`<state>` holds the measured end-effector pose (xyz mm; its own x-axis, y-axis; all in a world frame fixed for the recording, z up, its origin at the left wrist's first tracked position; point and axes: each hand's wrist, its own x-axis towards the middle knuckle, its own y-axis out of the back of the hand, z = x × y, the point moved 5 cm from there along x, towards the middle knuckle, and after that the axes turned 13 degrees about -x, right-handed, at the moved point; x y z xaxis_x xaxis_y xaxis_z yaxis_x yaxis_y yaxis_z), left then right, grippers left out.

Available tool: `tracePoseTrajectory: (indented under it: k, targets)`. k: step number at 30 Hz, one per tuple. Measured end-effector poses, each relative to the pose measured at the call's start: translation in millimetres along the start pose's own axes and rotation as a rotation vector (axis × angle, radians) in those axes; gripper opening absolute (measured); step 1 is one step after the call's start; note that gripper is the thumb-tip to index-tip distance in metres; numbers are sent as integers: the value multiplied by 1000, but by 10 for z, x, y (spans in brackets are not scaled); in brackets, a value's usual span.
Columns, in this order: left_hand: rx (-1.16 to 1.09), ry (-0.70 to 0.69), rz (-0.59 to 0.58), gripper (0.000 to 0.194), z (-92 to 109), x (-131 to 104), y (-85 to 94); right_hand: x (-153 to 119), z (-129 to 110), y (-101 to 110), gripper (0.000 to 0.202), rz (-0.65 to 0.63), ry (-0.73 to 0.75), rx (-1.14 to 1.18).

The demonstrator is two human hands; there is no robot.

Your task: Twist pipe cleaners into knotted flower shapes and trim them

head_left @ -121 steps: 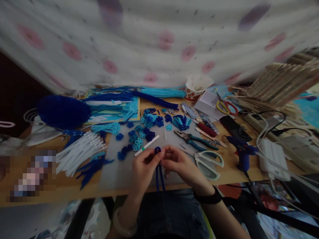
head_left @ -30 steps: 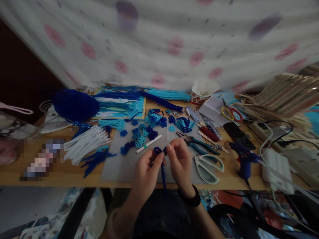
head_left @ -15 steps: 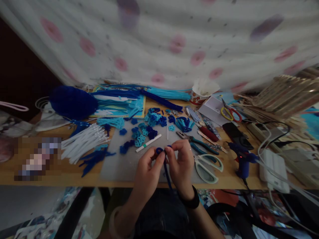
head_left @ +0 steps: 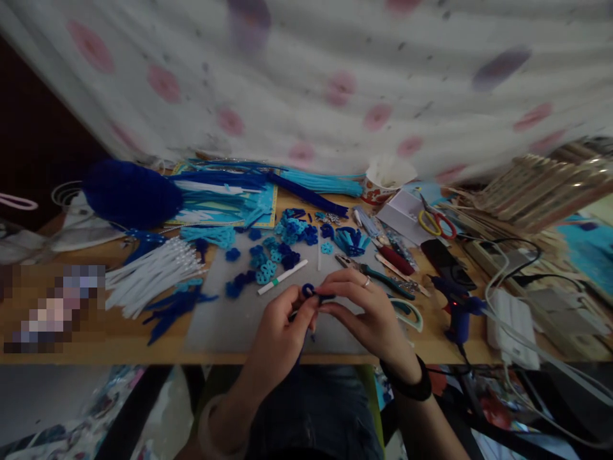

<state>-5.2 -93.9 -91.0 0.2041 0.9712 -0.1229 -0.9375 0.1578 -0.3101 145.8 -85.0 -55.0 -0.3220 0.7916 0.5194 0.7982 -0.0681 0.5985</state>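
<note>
My left hand (head_left: 282, 326) pinches a dark blue fuzzy strip (head_left: 308, 290) that is curled into a small loop at its top. From the right, my right hand (head_left: 361, 306) closes thumb and fingertips on the same strip, beside the loop. A tail of the strip hangs below my left fingers. Both hands are over the front part of a grey mat (head_left: 220, 326). Just beyond them lie a white pen (head_left: 282, 276) and several blue and turquoise flower shapes (head_left: 265, 271). Pliers (head_left: 378, 275) are past my right hand, which partly covers the pale-handled scissors (head_left: 412, 313).
White stems (head_left: 153, 275) and a dark blue pompom (head_left: 131, 193) are at the left. Toward the right are a paper cup (head_left: 385, 179), red and yellow scissors (head_left: 437, 223), a black phone (head_left: 445, 263), a blue glue gun (head_left: 457, 310) and a white power block with cables (head_left: 511, 326).
My right hand has turned flatter and shifted right, covering more of the pale-handled scissors. The strip's tail has swung left, and the loop shows more clearly. The view has shifted slightly.
</note>
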Motion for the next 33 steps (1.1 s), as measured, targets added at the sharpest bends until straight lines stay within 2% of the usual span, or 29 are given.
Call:
tracePoseTrajectory:
  k: [4, 9, 11, 16, 23, 26, 29, 33]
  targets:
    - [-135, 52, -97, 32, -53, 26, 14, 47, -47, 73, 14, -19, 94, -80]
    - [-237, 84, -85, 30, -123, 71, 31, 13, -81, 94, 12, 10, 162, -298]
    - [-202, 82, -58, 32, -114, 70, 20, 10, -107, 99, 10, 6, 172, -379]
    - [-97, 31, 0, 32, -64, 36, 4, 50, -188, 53, 19, -95, 214, -510]
    - [109, -10, -76, 31, -6, 24, 57, 96, -202, 32, 17, -225, 221, -340]
    - [178, -22, -112, 28, 34, 27, 68, 126, -230, 64, 18, -229, 269, -415]
    - [188, -41, -92, 28, 46, 31, 59, 145, -261, 73, 21, -242, 325, -493]
    - [219, -79, -96, 32, 39, 17, 14, 147, -281, 86, 23, -198, 344, -516]
